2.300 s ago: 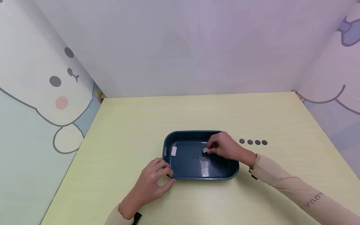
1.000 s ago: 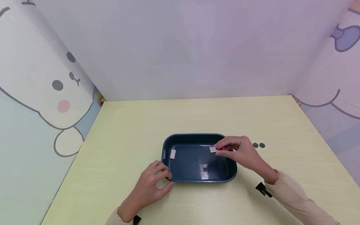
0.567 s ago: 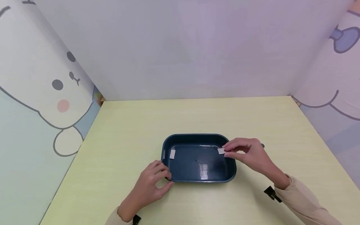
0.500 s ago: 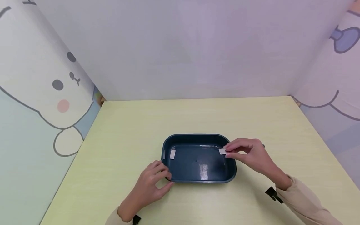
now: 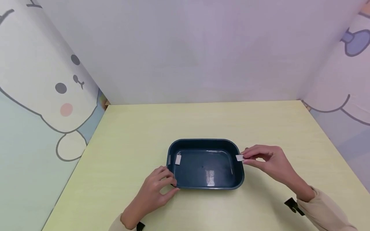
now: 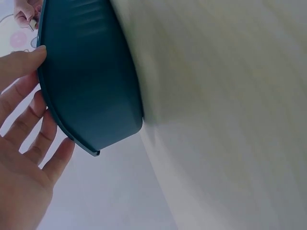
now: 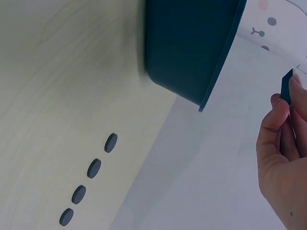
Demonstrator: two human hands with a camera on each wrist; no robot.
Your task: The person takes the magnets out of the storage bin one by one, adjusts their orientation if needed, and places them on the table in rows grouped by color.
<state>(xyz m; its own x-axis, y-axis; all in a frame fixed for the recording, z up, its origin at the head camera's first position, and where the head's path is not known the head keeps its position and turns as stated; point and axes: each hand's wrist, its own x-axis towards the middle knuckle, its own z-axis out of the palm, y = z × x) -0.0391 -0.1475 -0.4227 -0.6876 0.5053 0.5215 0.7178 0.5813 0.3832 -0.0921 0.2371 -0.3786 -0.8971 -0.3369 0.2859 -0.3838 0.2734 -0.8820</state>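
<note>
For this step to be done well, the tile (image 5: 239, 158) should be pinched lightly by its end and held clear of the right rim of the tray (image 5: 202, 175), above which it is now seen. By the right hand (image 5: 267, 159) it is held in a narrow grip; by the left hand (image 5: 159, 186), the tray's near left corner is held with bent fingers.

tray (image 5: 199, 175): navy | tile (image 5: 239, 158): white | discs (image 7: 111, 143): grey | table (image 5: 138, 128): pale yellow
</note>
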